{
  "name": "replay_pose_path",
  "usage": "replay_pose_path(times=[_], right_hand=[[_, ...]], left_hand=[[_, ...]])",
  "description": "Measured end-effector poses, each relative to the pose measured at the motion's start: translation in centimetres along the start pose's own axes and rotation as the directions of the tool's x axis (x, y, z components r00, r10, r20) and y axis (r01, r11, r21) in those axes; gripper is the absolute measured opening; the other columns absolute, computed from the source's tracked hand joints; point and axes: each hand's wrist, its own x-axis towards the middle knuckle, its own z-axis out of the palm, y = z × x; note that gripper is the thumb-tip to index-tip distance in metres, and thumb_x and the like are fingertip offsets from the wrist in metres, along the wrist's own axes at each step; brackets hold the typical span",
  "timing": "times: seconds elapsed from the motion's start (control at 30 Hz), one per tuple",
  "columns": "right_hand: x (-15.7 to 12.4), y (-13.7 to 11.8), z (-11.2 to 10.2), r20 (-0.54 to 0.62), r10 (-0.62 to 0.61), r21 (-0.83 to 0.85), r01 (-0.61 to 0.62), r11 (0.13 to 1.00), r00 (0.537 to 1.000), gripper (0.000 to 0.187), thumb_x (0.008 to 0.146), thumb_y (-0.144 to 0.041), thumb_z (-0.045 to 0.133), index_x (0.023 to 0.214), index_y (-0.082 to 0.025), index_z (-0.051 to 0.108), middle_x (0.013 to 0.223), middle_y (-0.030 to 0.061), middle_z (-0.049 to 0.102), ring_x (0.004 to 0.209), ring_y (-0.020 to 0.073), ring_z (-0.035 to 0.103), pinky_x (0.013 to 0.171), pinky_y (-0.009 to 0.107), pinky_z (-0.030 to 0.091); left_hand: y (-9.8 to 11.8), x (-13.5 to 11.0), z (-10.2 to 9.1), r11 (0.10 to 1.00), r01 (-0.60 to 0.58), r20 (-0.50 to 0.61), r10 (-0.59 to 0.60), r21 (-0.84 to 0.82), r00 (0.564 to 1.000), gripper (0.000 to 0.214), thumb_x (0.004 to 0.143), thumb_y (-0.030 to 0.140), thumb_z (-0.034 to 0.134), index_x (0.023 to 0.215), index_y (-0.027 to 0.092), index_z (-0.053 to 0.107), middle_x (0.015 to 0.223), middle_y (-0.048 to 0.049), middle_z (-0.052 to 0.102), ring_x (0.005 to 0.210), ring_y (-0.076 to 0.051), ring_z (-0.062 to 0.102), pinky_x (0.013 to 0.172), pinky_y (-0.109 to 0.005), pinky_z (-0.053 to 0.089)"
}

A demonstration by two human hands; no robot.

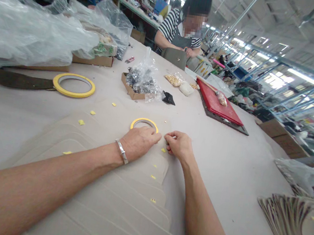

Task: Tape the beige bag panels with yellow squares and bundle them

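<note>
My left hand (140,143), with a silver bracelet at the wrist, is closed on the near side of a roll of yellow tape (135,122). Just right of it, my right hand (178,146) is closed in a pinch; whatever its fingertips hold is too small to make out. Beneath both forearms spreads a fanned stack of beige panels (109,204) with rounded corners. Small yellow tape pieces (81,122) stick to the panels along both sides, one near the right fingers.
A larger yellow tape roll (72,94) lies left. Beyond are a small box (133,94) of bagged metal parts, bags of gold pieces (173,80) and a red board (220,105). Stacked panels (285,221) stand right. A co-worker (173,30) works across the table.
</note>
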Motion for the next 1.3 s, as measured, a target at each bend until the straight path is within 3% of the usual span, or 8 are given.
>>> replay_pose_path(times=[0.1,0.23,0.53,0.7,0.83,0.93,1.1,1.3], right_hand=[[-0.5,0.6,-0.4,-0.037,0.035,0.072,-0.033,0.997,0.999,0.034,0.075,-0.033,0.062,0.106,-0.018,0.06,0.046,-0.0056,0.054,0.034,0.0121,0.049,0.032,0.021,0.04],[-1.0,2.0,-0.3,-0.07,-0.064,0.203,0.077,0.976,0.996,0.025,0.078,-0.04,0.058,0.088,-0.018,0.066,0.057,-0.0025,0.06,0.042,0.0097,0.049,0.039,0.02,0.039],[-0.9,1.1,0.1,-0.101,-0.318,-0.325,0.271,0.906,0.943,0.024,0.083,-0.035,0.053,0.082,-0.022,0.073,0.077,0.0023,0.071,0.069,0.0148,0.06,0.066,0.027,0.039],[-2.0,1.0,-1.9,0.224,-0.252,-0.126,0.284,0.951,0.942,0.022,0.079,-0.033,0.057,0.07,-0.019,0.072,0.059,-0.0035,0.062,0.056,0.0102,0.053,0.054,0.023,0.034],[-2.2,0.8,-1.5,0.015,-0.356,0.144,0.351,0.925,0.934,0.022,0.08,-0.034,0.06,0.085,-0.018,0.074,0.069,-0.001,0.068,0.062,0.0111,0.057,0.058,0.022,0.042],[-2.3,0.3,-0.4,-0.156,-0.524,0.237,0.547,0.803,0.837,0.023,0.081,-0.029,0.062,0.099,-0.017,0.071,0.088,0.0037,0.072,0.075,0.0134,0.063,0.07,0.025,0.05],[-2.8,-0.2,0.4,-0.159,-0.773,0.019,0.785,0.62,0.614,0.017,0.086,-0.018,0.056,0.098,-0.017,0.068,0.089,0.005,0.069,0.078,0.0119,0.063,0.072,0.023,0.051],[-3.0,-0.3,1.0,-0.206,-0.829,-0.167,0.816,0.554,0.521,0.014,0.084,-0.01,0.053,0.088,-0.016,0.065,0.079,0.003,0.068,0.068,0.0106,0.061,0.068,0.023,0.05]], left_hand=[[-0.3,0.0,0.2,0.999,0.013,-0.035,-0.014,-0.03,0.999,0.024,0.097,0.025,0.035,0.098,0.018,0.057,0.09,-0.0065,0.06,0.087,-0.022,0.056,0.069,-0.032,0.041],[-1.1,0.7,0.5,0.999,0.013,-0.031,-0.014,-0.042,0.999,0.022,0.095,0.019,0.037,0.102,0.018,0.057,0.096,-0.0063,0.063,0.096,-0.024,0.054,0.073,-0.034,0.043],[-1.9,1.2,0.0,0.992,-0.086,-0.087,0.077,-0.095,0.993,0.02,0.092,0.015,0.038,0.097,0.015,0.058,0.093,-0.0081,0.063,0.089,-0.023,0.054,0.082,-0.038,0.044],[-2.1,0.0,-0.1,0.959,-0.156,-0.275,0.088,-0.236,0.957,0.021,0.095,0.021,0.038,0.104,0.017,0.057,0.102,-0.0043,0.066,0.095,-0.017,0.06,0.086,-0.031,0.048],[-2.2,-0.1,0.2,0.945,-0.114,-0.294,0.019,-0.308,0.955,0.035,0.095,0.025,0.042,0.129,0.021,0.046,0.121,-0.0041,0.063,0.109,-0.018,0.061,0.094,-0.033,0.049],[-2.0,-0.1,0.1,0.944,-0.069,-0.243,-0.012,-0.323,0.97,0.044,0.094,0.025,0.043,0.138,0.022,0.036,0.124,-0.0057,0.062,0.109,-0.021,0.062,0.091,-0.038,0.052],[-1.8,-0.3,-0.1,0.945,-0.027,-0.192,-0.039,-0.327,0.981,0.043,0.094,0.025,0.043,0.136,0.019,0.036,0.123,-0.0089,0.062,0.104,-0.024,0.064,0.086,-0.041,0.053],[-1.7,-0.3,-0.2,0.943,-0.037,-0.172,-0.022,-0.329,0.985,0.036,0.093,0.023,0.044,0.129,0.02,0.041,0.116,-0.0071,0.065,0.104,-0.022,0.063,0.083,-0.035,0.051]])
